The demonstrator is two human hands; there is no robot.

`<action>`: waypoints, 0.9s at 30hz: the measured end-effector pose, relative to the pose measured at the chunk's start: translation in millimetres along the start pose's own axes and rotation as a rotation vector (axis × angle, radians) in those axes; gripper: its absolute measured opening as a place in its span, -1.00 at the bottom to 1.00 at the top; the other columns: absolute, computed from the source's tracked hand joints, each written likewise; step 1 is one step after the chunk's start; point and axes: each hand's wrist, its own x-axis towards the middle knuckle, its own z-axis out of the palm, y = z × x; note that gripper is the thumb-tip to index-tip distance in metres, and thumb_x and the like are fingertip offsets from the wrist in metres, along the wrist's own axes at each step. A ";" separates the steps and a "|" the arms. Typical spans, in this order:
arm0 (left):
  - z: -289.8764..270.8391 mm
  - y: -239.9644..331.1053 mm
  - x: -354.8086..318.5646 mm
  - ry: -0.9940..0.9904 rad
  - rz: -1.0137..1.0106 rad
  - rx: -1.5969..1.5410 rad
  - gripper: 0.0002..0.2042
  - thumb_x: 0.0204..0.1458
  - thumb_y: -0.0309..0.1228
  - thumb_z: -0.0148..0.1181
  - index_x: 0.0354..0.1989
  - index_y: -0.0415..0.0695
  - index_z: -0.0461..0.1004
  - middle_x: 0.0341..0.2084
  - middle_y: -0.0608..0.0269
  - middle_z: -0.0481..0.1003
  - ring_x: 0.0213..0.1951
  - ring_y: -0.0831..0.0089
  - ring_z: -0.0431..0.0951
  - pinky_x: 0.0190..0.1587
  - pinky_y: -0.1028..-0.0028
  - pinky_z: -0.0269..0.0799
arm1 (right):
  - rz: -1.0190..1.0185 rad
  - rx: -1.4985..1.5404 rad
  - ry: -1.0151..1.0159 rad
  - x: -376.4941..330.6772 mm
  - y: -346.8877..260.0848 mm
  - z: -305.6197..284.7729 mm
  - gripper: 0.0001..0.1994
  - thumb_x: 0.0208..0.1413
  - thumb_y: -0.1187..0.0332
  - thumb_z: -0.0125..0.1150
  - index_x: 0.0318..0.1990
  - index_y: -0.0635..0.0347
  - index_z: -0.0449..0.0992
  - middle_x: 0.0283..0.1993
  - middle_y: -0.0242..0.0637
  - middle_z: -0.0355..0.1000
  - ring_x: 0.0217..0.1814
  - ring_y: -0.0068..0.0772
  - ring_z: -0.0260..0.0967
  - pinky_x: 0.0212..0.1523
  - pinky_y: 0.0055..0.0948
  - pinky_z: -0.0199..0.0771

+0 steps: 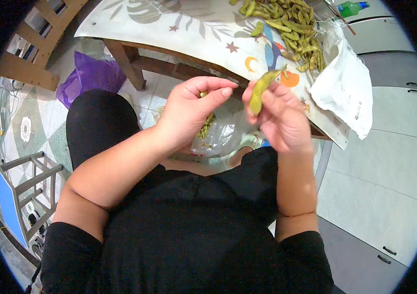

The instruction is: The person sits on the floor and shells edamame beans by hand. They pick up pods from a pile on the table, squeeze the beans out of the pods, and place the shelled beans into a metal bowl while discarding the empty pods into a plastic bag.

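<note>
My right hand [279,117] holds a green bean pod [261,88] upright, just below the table's edge. My left hand [194,110] is closed beside it, pinching a small green bean [203,93] between thumb and fingers. Below both hands a clear plastic bag [220,137] with empty pods in it rests near my lap. A heap of green pods [289,24] lies on the table above my right hand.
The table carries a white patterned cloth [179,24]. A white plastic bag [345,88] hangs over its right edge. A green bottle [353,8] stands at the top right, a purple bag [91,76] lies on the floor, and a grey stool [27,181] is at the left.
</note>
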 end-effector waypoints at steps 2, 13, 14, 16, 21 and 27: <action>-0.2 -5.1 -0.9 -0.073 0.111 0.013 -0.83 -0.07 -0.45 0.04 -0.27 -0.18 0.41 -0.49 0.39 0.41 -0.52 0.72 0.29 -0.46 0.69 0.22 | 0.092 0.133 -0.115 -4.5 16.9 -8.3 -0.74 -0.03 0.31 0.03 -0.22 0.31 0.35 -0.36 -0.26 0.39 -0.45 -0.58 0.30 -0.51 -0.68 0.28; -1.8 -3.4 4.2 -0.423 -0.197 -0.109 -0.76 -0.11 -0.46 0.08 -0.24 -0.26 0.36 -0.46 0.27 0.43 -0.46 0.57 0.40 -0.34 0.59 0.33 | 0.220 0.066 -0.178 -15.9 29.4 -28.2 -0.80 0.00 0.38 -0.04 -0.27 0.34 0.34 -0.43 -0.21 0.38 -0.52 -0.56 0.27 -0.57 -0.73 0.21; -2.4 -4.3 5.1 -0.414 -0.172 -0.086 -0.77 -0.13 -0.46 0.10 -0.26 -0.26 0.37 -0.45 0.26 0.43 -0.45 0.56 0.41 -0.34 0.58 0.33 | 0.220 0.023 -0.175 -16.8 28.7 -28.9 -0.80 0.01 0.38 -0.04 -0.28 0.34 0.34 -0.44 -0.21 0.38 -0.53 -0.58 0.27 -0.57 -0.74 0.21; -2.7 -6.0 5.7 -0.395 -0.122 -0.041 -0.78 -0.15 -0.46 0.12 -0.29 -0.26 0.37 -0.44 0.25 0.43 -0.43 0.54 0.42 -0.33 0.57 0.34 | 0.136 -0.115 -0.119 -17.3 29.2 -25.8 -0.81 0.01 0.38 -0.05 -0.30 0.33 0.35 -0.45 -0.21 0.38 -0.52 -0.59 0.27 -0.57 -0.75 0.21; 2.2 -4.9 0.5 -0.328 -0.118 -0.078 -0.80 -0.19 -0.49 0.16 -0.35 -0.23 0.37 -0.43 0.23 0.43 -0.40 0.50 0.42 -0.33 0.53 0.34 | 0.179 -0.149 -0.173 -20.4 24.7 -25.0 -0.82 0.02 0.40 -0.07 -0.30 0.34 0.36 -0.43 -0.20 0.39 -0.50 -0.60 0.28 -0.52 -0.73 0.25; -3.0 -11.0 0.2 -0.310 -0.094 -0.130 -0.87 -0.20 -0.52 0.17 -0.46 -0.18 0.36 -0.44 0.21 0.43 -0.41 0.48 0.42 -0.36 0.52 0.35 | 0.028 -0.343 -0.030 -23.1 28.9 -11.1 -0.83 0.00 0.46 -0.06 -0.28 0.37 0.35 -0.43 -0.22 0.38 -0.47 -0.59 0.29 -0.47 -0.69 0.28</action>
